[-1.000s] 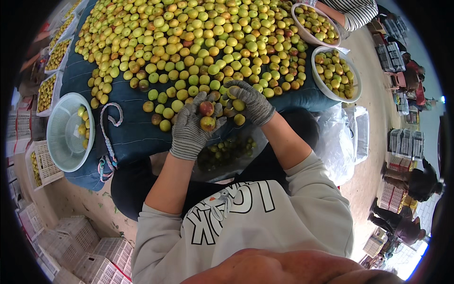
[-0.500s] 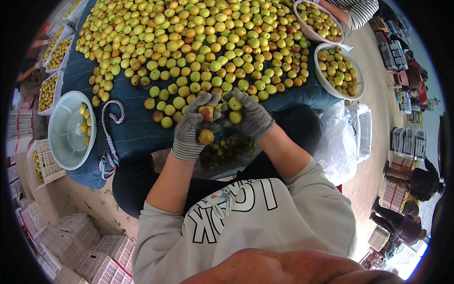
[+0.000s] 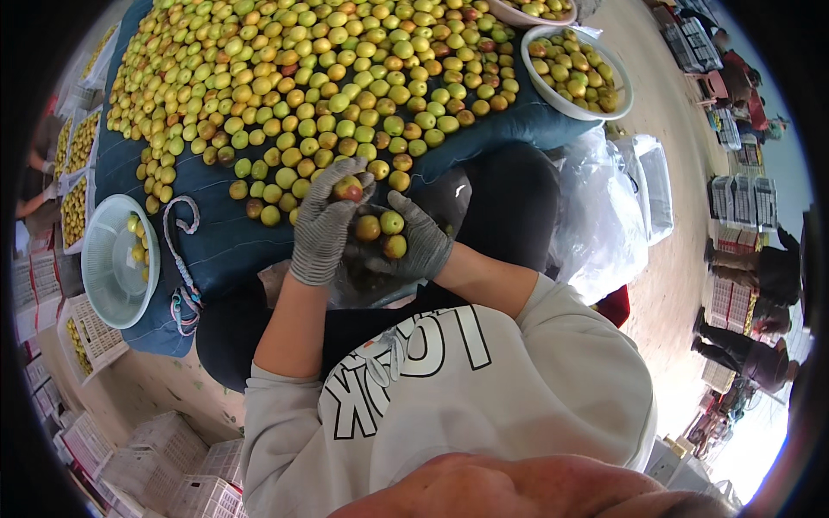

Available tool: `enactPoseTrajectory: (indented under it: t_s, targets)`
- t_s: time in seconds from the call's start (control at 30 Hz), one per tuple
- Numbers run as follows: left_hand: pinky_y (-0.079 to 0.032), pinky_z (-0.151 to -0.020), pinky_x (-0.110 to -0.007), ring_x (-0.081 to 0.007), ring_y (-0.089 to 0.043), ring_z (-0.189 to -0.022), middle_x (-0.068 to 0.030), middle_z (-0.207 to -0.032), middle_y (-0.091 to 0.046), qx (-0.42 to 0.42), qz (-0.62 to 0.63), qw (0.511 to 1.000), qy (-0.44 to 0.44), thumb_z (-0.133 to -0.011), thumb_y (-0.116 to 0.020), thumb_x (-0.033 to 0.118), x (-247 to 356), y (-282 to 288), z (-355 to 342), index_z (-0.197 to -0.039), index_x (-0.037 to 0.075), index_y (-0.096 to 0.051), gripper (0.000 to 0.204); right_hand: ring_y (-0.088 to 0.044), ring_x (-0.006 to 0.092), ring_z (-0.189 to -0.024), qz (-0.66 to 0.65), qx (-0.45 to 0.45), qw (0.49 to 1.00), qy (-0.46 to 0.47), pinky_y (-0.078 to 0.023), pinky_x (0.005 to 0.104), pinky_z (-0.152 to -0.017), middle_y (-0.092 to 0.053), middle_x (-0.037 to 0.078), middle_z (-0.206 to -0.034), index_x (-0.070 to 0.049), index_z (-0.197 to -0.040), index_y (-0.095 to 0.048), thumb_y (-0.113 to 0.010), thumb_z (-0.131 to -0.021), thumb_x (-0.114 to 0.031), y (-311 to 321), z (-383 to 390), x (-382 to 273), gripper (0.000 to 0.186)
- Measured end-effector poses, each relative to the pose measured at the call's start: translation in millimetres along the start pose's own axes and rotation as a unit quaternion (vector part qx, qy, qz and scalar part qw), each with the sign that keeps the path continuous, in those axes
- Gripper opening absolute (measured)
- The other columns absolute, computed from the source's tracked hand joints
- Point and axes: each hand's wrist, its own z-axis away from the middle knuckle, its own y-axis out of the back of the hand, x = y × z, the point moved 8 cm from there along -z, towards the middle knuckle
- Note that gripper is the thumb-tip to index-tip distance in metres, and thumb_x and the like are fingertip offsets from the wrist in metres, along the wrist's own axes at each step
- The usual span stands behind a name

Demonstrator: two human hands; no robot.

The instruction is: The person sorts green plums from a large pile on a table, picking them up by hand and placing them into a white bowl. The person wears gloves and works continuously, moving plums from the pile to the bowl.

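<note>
Both my hands wear grey ribbed gloves and are close together over my lap, by the near edge of a padded blue cloth (image 3: 224,229). My left hand (image 3: 318,226) curls around a reddish jujube (image 3: 348,188). In my right hand (image 3: 418,240) are a yellow-green jujube (image 3: 392,222) and another just below it. A browner jujube (image 3: 368,227) sits between the two hands; which one supports it I cannot tell. Beyond them spreads a large heap of green and yellow jujubes (image 3: 259,78). Dark plastic (image 3: 358,281) shows under my hands, mostly hidden.
At the left stands a pale blue basket (image 3: 108,276) with a few jujubes, beside a braided cord (image 3: 180,250). A white basket (image 3: 560,105) full of jujubes is at the right. Clear plastic bags (image 3: 596,216) lie near my right knee. Crates (image 3: 164,462) stand lower left.
The view has shifted, so the heap and baskets appear higher and further left. My right hand has dropped back from the heap's edge, lower than my left hand, with its jujubes.
</note>
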Motion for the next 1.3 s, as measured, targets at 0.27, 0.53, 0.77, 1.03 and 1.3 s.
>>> enactPoseTrajectory:
  t_s: [0.27,0.53,0.77,1.03,1.3]
  targets:
    - [-0.039,-0.112,-0.051,-0.0360,-0.051,-0.128,-0.0204,-0.142,-0.047,0.123,-0.028,0.986,-0.111,-0.094,-0.057,0.007,35.9,-51.1,-14.0,-0.137,0.003,-0.048,0.044,-0.062,0.0323,-0.099,0.011,0.118,0.992,0.046,-0.052,0.0487,-0.086,-0.067,0.009,-0.113,-0.018,-0.112,-0.065,-0.060,-0.089,-0.060,36.4,24.7,0.7,0.049]
    - [-0.034,-0.114,-0.044,-0.0352,-0.046,-0.135,-0.0215,-0.143,-0.049,-0.432,-0.255,0.852,-0.147,-0.102,-0.049,0.032,-23.1,-328.5,68.7,-0.140,-0.006,-0.046,0.054,-0.067,0.0219,-0.097,0.033,0.121,0.983,0.136,-0.059,0.0364,-0.081,-0.067,0.013,-0.113,-0.010,-0.113,-0.063,-0.069,-0.089,-0.047,20.4,89.2,19.5,0.045]
    - [-0.028,-0.117,-0.040,-0.0282,-0.040,-0.139,-0.0183,-0.150,-0.042,0.110,-0.303,0.947,-0.011,-0.102,-0.048,0.033,-34.9,-97.9,39.1,-0.147,0.000,-0.039,0.057,-0.062,0.0224,-0.100,0.115,0.122,0.946,0.278,-0.053,0.0342,-0.087,-0.066,0.009,-0.110,-0.013,-0.116,-0.063,-0.066,-0.091,-0.049,36.3,82.7,-26.7,0.044]
    - [-0.046,-0.101,-0.037,-0.0223,-0.057,-0.112,-0.0091,-0.122,-0.060,0.282,0.071,0.951,0.108,-0.100,-0.053,0.035,-81.4,-10.6,63.0,-0.124,0.006,-0.058,0.037,-0.038,0.0405,-0.137,0.791,0.176,0.378,0.447,-0.027,0.0486,-0.115,-0.044,0.022,-0.146,-0.005,-0.143,-0.046,-0.049,-0.097,-0.040,-37.6,59.9,-7.1,0.059]
    - [-0.052,-0.094,-0.044,-0.0293,-0.060,-0.108,-0.0158,-0.126,-0.058,0.343,0.219,0.880,0.246,-0.098,-0.053,0.041,-121.4,-3.5,82.5,-0.125,0.017,-0.059,0.037,-0.035,0.0373,-0.141,0.852,0.134,0.441,0.250,-0.030,0.0458,-0.116,-0.040,0.022,-0.150,-0.010,-0.143,-0.048,-0.047,-0.100,-0.044,-6.5,20.2,-50.4,0.055]
